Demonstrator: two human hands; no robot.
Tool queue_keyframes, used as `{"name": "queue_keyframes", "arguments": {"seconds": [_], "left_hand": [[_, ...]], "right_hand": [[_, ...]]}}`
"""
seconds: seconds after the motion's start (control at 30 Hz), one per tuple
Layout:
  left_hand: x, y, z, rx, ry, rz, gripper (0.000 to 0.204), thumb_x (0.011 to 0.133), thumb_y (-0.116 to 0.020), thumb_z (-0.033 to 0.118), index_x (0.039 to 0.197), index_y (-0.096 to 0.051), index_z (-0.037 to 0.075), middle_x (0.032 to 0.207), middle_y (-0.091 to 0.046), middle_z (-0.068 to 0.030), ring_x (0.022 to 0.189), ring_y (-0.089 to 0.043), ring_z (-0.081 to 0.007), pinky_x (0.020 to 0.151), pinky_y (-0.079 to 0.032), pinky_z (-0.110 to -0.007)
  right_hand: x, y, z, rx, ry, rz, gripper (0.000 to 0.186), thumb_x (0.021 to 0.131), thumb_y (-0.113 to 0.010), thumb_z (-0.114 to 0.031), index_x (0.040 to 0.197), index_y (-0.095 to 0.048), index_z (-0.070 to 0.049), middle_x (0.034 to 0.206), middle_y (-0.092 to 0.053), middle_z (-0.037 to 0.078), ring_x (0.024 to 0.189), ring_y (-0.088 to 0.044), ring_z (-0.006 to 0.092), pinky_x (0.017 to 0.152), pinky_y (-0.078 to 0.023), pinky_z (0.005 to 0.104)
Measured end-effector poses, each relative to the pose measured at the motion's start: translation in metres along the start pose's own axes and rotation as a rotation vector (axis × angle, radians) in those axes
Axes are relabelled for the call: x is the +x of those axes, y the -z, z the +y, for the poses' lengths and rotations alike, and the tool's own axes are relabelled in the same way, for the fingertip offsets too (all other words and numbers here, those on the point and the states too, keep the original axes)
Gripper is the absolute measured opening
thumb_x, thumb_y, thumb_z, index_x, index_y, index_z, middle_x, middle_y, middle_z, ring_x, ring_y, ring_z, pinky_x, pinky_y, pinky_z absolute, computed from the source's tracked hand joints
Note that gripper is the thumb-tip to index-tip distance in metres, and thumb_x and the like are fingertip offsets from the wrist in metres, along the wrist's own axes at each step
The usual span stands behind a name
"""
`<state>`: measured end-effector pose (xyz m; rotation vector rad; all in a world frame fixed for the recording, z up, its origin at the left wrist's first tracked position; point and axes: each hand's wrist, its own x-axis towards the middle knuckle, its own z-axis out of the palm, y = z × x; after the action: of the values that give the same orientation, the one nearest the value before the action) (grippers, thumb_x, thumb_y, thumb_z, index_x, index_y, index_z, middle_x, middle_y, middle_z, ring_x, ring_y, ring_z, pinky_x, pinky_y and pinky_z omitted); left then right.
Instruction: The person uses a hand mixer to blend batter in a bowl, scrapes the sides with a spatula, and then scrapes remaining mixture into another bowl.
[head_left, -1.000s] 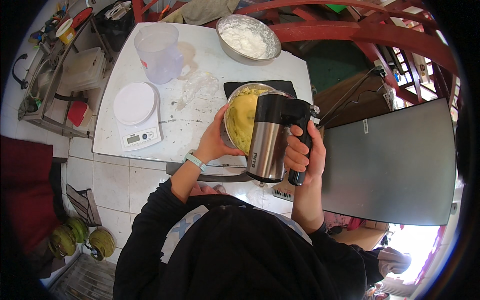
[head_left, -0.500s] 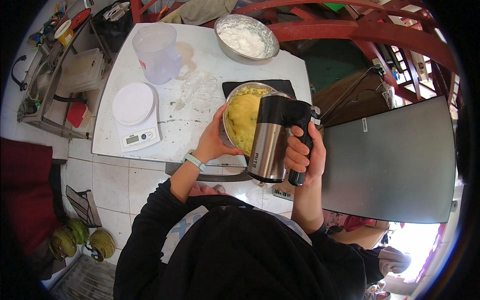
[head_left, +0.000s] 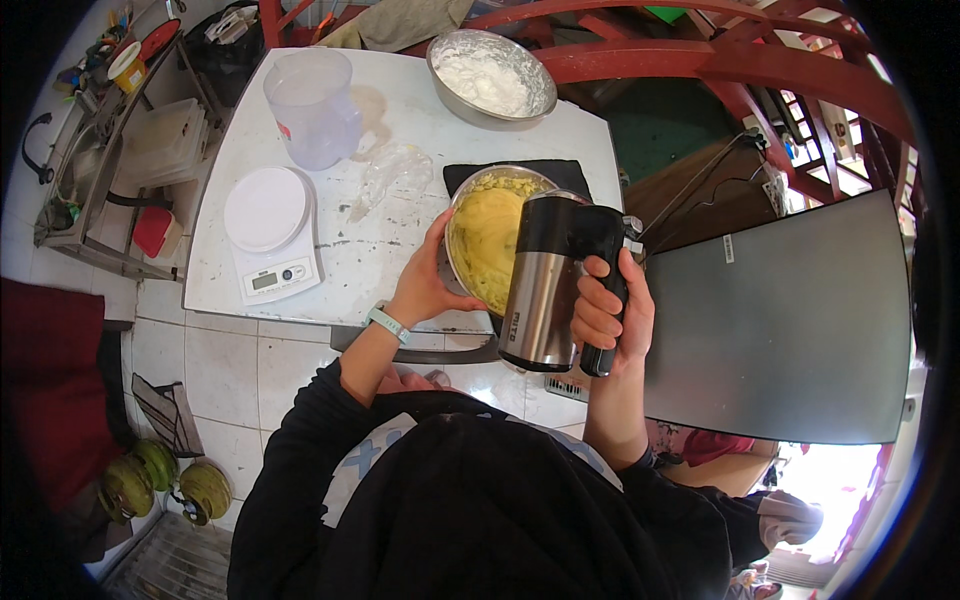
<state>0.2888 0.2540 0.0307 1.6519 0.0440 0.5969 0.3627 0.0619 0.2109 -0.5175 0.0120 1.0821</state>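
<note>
A yellow mixture lay thick in a steel mixing bowl near the right side of a white table, its surface smeared into a different swirl from the one seen a second earlier. A steel-and-black hand mixer had drifted slightly right and toward the person, baring a little more of the mixture. The shift was small, and beating appeared to be still in progress; the beaters were hidden behind the mixer's body.

The person's right hand was wrapped around the mixer's black handle. The left hand braced the bowl, fingers around its left side and thumb along the near side, its hold unaltered. A pale green wristband circled the left wrist.

Beneath the bowl, a black cloth showed at the far side. To the left lay a crumpled clear plastic bag, with a white kitchen scale beyond it and a translucent measuring jug farther back. A second steel bowl, holding white powdery contents, stood at the table's far edge.
</note>
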Motion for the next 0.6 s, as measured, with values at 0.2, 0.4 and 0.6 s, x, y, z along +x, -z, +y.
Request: {"name": "queue_keyframes", "arguments": {"seconds": [0.2, 0.4, 0.6], "left_hand": [[0.0, 0.0, -0.001, 0.006, -0.01, 0.001, 0.125, 0.043, -0.09, 0.031, 0.141, -0.016, 0.007, 0.138, -0.034, -0.0191, 0.128, -0.036, -0.0323, 0.105, -0.031, -0.037], [0.0, -0.002, -0.003, -0.007, -0.003, 0.004, 0.123, 0.044, -0.09, 0.032, 0.14, -0.017, 0.007, 0.136, -0.036, -0.0202, 0.126, -0.038, -0.0333, 0.104, -0.033, -0.038], [-0.002, -0.002, -0.004, 0.013, 0.0, 0.001, 0.122, 0.045, -0.089, 0.034, 0.139, -0.017, 0.008, 0.135, -0.038, -0.0204, 0.124, -0.04, -0.0342, 0.102, -0.035, -0.039]], "right_hand": [[0.006, -0.004, 0.004, 0.057, -0.053, -0.061, 0.031, 0.095, -0.039, -0.037, 0.091, -0.047, -0.007, 0.058, -0.041, -0.001, 0.037, -0.034, 0.0069, 0.031, -0.03, 0.0221], [0.031, 0.0, -0.002, -0.061, 0.061, -0.023, 0.031, 0.095, -0.04, -0.036, 0.088, -0.049, -0.008, 0.056, -0.039, -0.002, 0.037, -0.033, 0.0063, 0.031, -0.029, 0.0217], [0.011, 0.001, -0.017, -0.164, 0.144, 0.103, 0.03, 0.095, -0.041, -0.034, 0.086, -0.051, -0.007, 0.056, -0.042, -0.002, 0.037, -0.036, 0.0065, 0.031, -0.031, 0.0217]]}}
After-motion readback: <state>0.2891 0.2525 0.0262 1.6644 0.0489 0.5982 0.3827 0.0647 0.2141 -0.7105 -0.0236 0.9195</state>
